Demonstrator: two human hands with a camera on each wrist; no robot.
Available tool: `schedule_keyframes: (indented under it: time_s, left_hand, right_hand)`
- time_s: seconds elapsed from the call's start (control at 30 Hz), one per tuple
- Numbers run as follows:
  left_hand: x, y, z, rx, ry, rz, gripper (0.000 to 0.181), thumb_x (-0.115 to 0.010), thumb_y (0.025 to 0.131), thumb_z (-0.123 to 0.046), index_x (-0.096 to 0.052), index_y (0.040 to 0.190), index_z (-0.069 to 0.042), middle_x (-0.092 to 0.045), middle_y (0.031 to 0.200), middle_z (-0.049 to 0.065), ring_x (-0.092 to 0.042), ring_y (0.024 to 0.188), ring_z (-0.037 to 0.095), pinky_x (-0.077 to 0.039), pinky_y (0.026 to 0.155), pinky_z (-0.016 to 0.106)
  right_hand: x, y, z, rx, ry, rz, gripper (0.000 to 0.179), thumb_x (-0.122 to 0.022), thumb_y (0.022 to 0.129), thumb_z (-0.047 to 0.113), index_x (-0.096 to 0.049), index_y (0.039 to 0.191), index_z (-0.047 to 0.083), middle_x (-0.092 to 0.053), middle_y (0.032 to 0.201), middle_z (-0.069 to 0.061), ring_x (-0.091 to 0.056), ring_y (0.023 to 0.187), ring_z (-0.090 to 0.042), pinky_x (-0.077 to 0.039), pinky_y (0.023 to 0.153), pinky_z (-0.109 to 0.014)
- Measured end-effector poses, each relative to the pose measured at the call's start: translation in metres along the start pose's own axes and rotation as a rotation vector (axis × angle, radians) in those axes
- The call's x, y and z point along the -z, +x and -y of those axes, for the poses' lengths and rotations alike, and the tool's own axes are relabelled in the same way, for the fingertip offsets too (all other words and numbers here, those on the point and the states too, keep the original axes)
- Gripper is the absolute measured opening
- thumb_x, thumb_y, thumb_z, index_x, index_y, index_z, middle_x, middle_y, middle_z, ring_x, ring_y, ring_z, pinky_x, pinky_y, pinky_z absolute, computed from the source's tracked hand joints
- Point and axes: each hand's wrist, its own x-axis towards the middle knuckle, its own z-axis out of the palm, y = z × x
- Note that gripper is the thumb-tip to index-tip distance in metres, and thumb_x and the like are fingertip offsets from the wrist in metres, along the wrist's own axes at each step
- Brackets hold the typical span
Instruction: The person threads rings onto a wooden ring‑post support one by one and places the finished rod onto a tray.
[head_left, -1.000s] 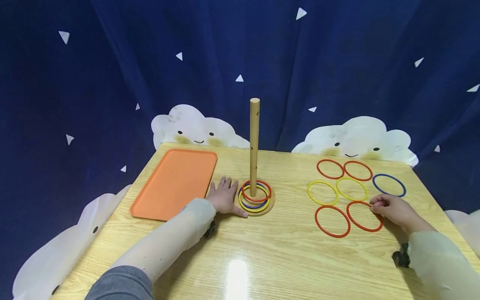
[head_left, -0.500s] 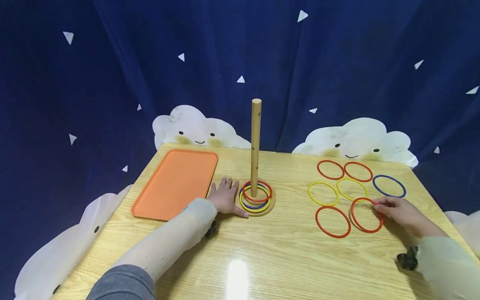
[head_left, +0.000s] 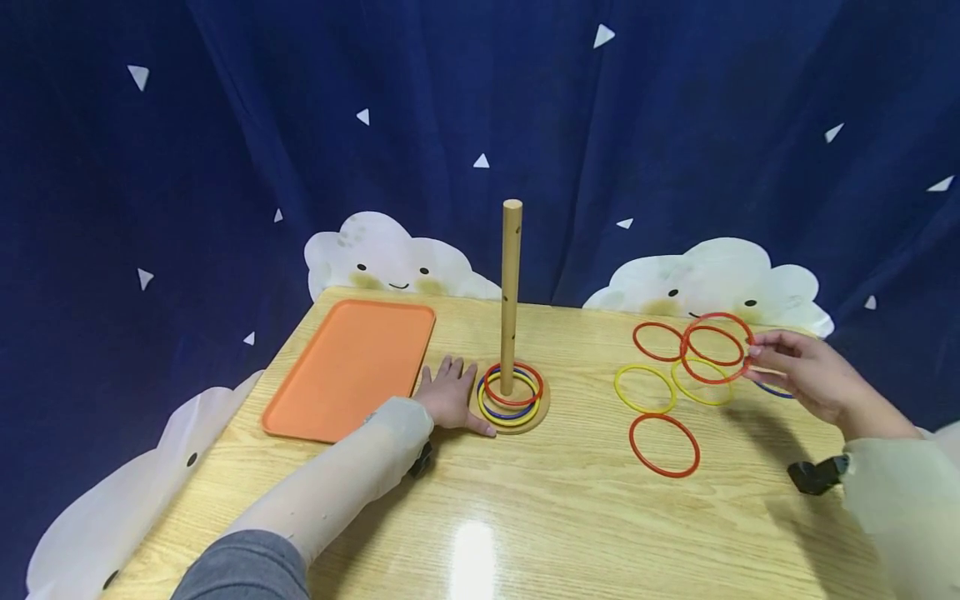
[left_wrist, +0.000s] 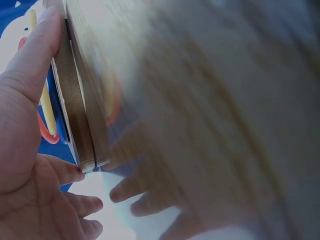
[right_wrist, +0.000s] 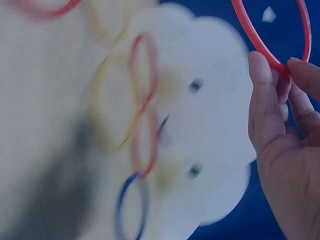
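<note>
Ring, red and well to the right of the wooden post, has just risen off the table, pinched in the right hand (the left hand, fingers apart, rests left of the post's base), so its pick-up looks finished.

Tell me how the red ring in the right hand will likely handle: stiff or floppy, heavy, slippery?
The red ring is probably stiff: pinched at one edge by the right hand, it shows no sag. It is likely light, being a thin band. Its smooth, shiny surface might slip a little.
</note>
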Motion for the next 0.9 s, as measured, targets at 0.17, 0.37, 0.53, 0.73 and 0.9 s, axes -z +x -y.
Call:
schedule_keyframes:
  time_s: [0.17,0.37,0.53,0.73,0.9]
  left_hand:
    - [0.001,0.0,0.0,0.004,-0.008,0.004,0.126,-0.08,0.072,-0.074,-0.025,0.165,-0.01,-0.019,0.169,0.019,-0.007,0.157,0.038,-0.008,0.121,0.064]
    - [-0.002,0.002,0.001,0.013,0.012,0.007,0.127,-0.08,0.071,-0.076,-0.024,0.166,-0.011,-0.019,0.169,0.019,-0.008,0.157,0.038,-0.009,0.121,0.064]
    - [-0.008,0.006,0.002,0.02,0.028,0.004,0.129,-0.079,0.07,-0.077,-0.023,0.166,-0.013,-0.02,0.169,0.017,-0.008,0.157,0.037,-0.009,0.121,0.064]
    - [-0.007,0.007,0.003,0.02,0.025,-0.003,0.129,-0.079,0.07,-0.077,-0.023,0.166,-0.013,-0.02,0.169,0.018,-0.008,0.157,0.037,-0.008,0.121,0.064]
    - [-0.002,0.002,0.001,0.013,0.016,0.003,0.128,-0.08,0.071,-0.076,-0.024,0.166,-0.012,-0.02,0.169,0.018,-0.009,0.157,0.038,-0.009,0.121,0.064]
  right_hand:
    - [-0.036,0.024,0.042,0.082,0.144,0.048,0.023,-0.049,0.105,-0.008,-0.068,0.107,0.005,-0.067,0.103,-0.005,-0.069,0.092,-0.014,-0.06,0.081,-0.029]
    - [-0.083,0.047,0.087,0.143,0.288,0.149,0.023,-0.049,0.105,-0.009,-0.069,0.108,0.001,-0.071,0.103,-0.009,-0.071,0.089,-0.018,-0.061,0.08,-0.031]
    - [-0.12,0.061,0.117,0.159,0.322,0.163,0.02,-0.051,0.105,-0.008,-0.069,0.107,0.001,-0.071,0.104,-0.01,-0.07,0.089,-0.019,-0.061,0.079,-0.032]
    - [-0.163,0.075,0.146,0.145,0.38,0.192,0.014,-0.057,0.102,-0.007,-0.068,0.107,-0.001,-0.07,0.101,-0.013,-0.07,0.085,-0.02,-0.061,0.077,-0.032]
    - [-0.196,0.087,0.159,0.097,0.411,0.145,0.009,-0.064,0.099,-0.005,-0.068,0.106,0.0,-0.07,0.098,-0.013,-0.07,0.078,-0.02,-0.061,0.073,-0.029]
